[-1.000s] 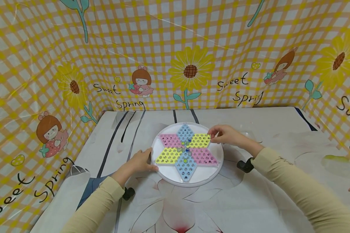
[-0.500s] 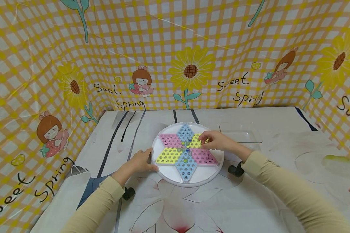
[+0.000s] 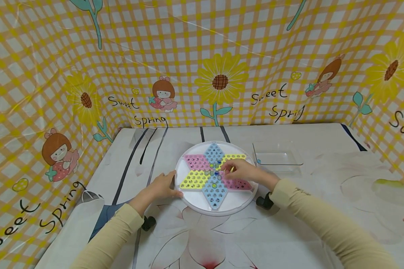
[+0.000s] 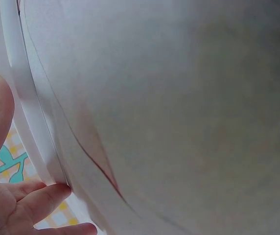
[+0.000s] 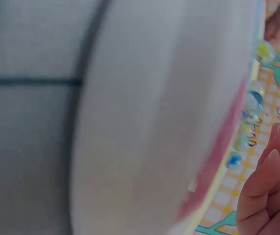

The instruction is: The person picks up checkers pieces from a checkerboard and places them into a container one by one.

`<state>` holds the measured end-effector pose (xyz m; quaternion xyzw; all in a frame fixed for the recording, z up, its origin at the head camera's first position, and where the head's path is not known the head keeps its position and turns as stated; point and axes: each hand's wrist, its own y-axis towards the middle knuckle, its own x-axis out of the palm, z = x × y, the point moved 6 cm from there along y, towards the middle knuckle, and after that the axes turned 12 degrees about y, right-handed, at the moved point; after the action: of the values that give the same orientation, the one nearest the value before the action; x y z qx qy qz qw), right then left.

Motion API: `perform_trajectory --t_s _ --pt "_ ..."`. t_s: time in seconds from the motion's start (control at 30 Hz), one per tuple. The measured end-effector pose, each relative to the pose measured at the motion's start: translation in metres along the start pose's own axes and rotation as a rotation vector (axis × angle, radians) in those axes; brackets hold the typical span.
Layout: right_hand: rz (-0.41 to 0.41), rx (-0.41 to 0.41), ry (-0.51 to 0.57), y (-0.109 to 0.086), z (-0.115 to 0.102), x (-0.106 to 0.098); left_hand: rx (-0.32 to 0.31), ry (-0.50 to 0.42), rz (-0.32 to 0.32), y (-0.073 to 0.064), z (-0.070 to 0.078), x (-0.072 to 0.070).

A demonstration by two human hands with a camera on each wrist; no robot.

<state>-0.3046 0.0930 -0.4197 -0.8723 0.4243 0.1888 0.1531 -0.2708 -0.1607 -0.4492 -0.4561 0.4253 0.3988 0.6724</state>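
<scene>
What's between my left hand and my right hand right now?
Between the left hand and the right hand, the head view shows the board's near-left yellow diamond, then glass marbles clustered around the board's middle.

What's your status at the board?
Left hand touching board. Right hand over board, close to marbles; grip unclear. Clear tray beside board; no obstruction visible.

Your head camera looks forward and down from above, framing the whole round board from well back. Your left wrist camera, left of the board, and right wrist camera, right of it, look low past its near rim toward the checked backdrop. Right wrist and head views share its marbles.
</scene>
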Motion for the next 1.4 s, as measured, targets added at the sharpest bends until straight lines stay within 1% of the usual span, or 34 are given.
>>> perform_trajectory --t_s 0.2,0.3,0.5,0.67,0.8,0.93,1.13,1.23,1.27,1.3,1.4 --pt "-0.012 0.035 -0.034 0.003 0.007 0.012 -0.001 -0.002 -0.002 -0.001 0.0 0.0" --pt "-0.02 0.044 -0.032 0.004 0.009 0.016 -0.002 -0.003 -0.006 0.0 0.0 0.0" --pt "0.004 0.053 -0.062 0.004 0.01 0.019 0.0 0.003 -0.007 0.001 -0.001 0.001" --pt "-0.002 0.045 -0.094 0.006 0.011 0.021 0.003 0.009 -0.006 0.001 0.0 0.001" --pt "-0.001 0.056 -0.098 0.006 0.01 0.021 0.007 0.009 -0.002 0.0 0.0 0.0" --pt "0.0 0.053 -0.108 0.007 0.009 0.022 0.004 0.008 -0.004 0.001 0.0 0.001" --pt "-0.001 0.015 -0.133 0.009 0.007 0.023 -0.004 0.015 -0.007 0.002 -0.002 0.003" --pt "0.001 0.007 -0.141 0.01 0.007 0.023 0.0 0.002 -0.008 0.001 -0.002 0.003" --pt "0.002 0.009 -0.138 0.01 0.007 0.023 0.014 0.0 0.006 0.001 -0.001 0.002" --pt "0.003 0.009 -0.139 0.01 0.008 0.023 0.017 -0.005 0.007 0.0 -0.001 0.002" --pt "0.007 0.008 -0.135 0.011 0.008 0.022 0.016 -0.004 0.005 0.0 -0.001 0.001"
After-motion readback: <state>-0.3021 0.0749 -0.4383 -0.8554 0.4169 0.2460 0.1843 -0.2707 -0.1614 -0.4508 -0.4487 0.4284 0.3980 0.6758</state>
